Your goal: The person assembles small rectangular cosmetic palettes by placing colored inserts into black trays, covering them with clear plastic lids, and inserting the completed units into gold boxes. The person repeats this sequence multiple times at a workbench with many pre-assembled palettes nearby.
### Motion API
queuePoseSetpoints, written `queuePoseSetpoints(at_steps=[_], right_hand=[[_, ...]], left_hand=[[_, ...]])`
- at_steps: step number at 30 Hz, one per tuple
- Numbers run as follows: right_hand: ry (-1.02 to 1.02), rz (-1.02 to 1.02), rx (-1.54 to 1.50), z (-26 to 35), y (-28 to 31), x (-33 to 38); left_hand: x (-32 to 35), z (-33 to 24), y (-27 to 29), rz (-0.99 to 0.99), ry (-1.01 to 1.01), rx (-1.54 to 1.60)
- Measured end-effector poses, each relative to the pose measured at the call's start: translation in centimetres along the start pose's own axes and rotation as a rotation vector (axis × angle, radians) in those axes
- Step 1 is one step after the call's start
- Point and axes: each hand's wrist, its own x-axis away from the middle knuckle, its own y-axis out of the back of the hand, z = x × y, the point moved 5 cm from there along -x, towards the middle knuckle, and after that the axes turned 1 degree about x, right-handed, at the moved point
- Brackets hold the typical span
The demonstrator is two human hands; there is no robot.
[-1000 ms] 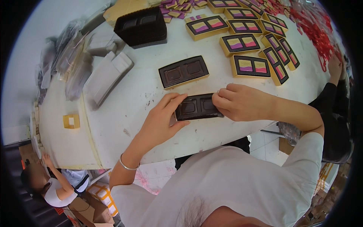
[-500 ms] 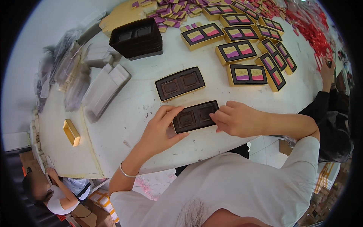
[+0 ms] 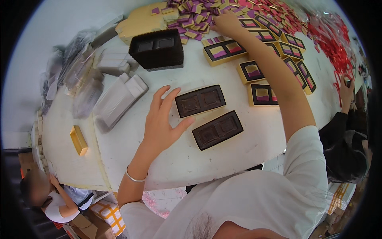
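Observation:
My left hand [image 3: 162, 121] hovers with thumb and fingers spread, at the left end of a gold box with a dark two-compartment tray [image 3: 200, 101]. Nothing is in this hand. Just nearer to me lies a second box with a dark brown tray [image 3: 217, 130], its two square hollows bare. Stretched out to the far side of the table, my right hand [image 3: 228, 24] is at a heap of small purple-and-gold packets [image 3: 195, 18]. Its fingertips are hard to make out there, so I cannot see whether it pinches a packet.
A stack of dark trays [image 3: 157, 51] stands behind the boxes. Several filled gold boxes [image 3: 225, 52] spread under and around my right arm. White stacked cartons [image 3: 121, 99] lie left, beyond a small gold box part [image 3: 78, 140]. Red ribbons [image 3: 330, 40] heap far right. Other people sit at both sides.
My right hand has left the nearer box and reached far forward to the packets. My left hand has let go of that box, lifted and opened beside the farther one.

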Motion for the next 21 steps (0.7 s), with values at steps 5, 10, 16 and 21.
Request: queuePoseSetpoints(at_steps=[5, 10, 16, 21], right_hand=[[0.021, 0.059, -0.055, 0.1, -0.1, -1.0], [0.022, -0.141, -0.304, -0.3, 1.9, 2.7], [0.538, 0.026, -1.167, 9.5, 12.2, 14.0], [0.720, 0.067, -0.890, 12.6, 11.1, 16.2]], left_hand=[[-1.9, 1.4, -1.7, 0.221, -0.142, -0.114], [-3.0, 1.8, -2.7, 0.292, -0.063, 0.065], [-2.5, 2.5, -3.2, 0.273, -0.134, 0.109], [-2.6, 2.9, -3.3, 0.304, -0.113, 0.142]])
